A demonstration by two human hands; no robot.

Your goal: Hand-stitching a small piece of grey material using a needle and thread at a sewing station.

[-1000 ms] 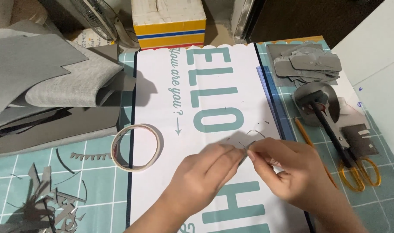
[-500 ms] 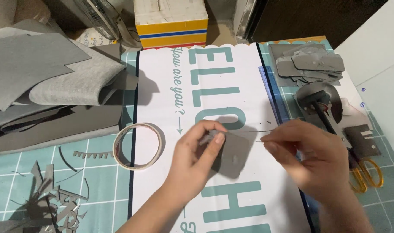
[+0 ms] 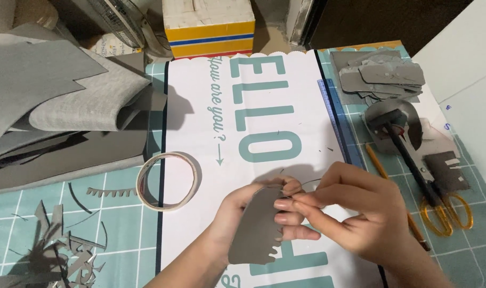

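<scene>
Grey felt piece [image 3: 256,226], scalloped along its lower edge, sits in my left hand [image 3: 237,213], fingers closed on its upper part, held just above the white banner [image 3: 264,106]; my right hand [image 3: 355,213] is pinched shut at the top edge of the piece, on what looks like thin thread [image 3: 307,183] looping up from it; needle too small to make out. Risk as I judge it: thread loop is slack and close to my fingers, could snag or knot; felt is floppy and gripped only at the top, so it could twist and throw the stitch off line; a slip near the fingertips could mean a prick.

Left of my hands: tape roll [image 3: 167,180] lying across the banner edge; grey offcuts [image 3: 56,250] scattered on the teal cutting mat [image 3: 94,224]. Right: yellow-handled scissors [image 3: 446,210], a pencil [image 3: 379,162], a black-handled tool [image 3: 408,154] on a grey disc, blue ruler [image 3: 336,114] along the banner. Further back: stack of cut grey shapes [image 3: 381,77], folded grey fabric [image 3: 56,101], a white-and-yellow box [image 3: 208,26], a fan [image 3: 118,18] in the corner. Table is crowded; room beyond is dark.
</scene>
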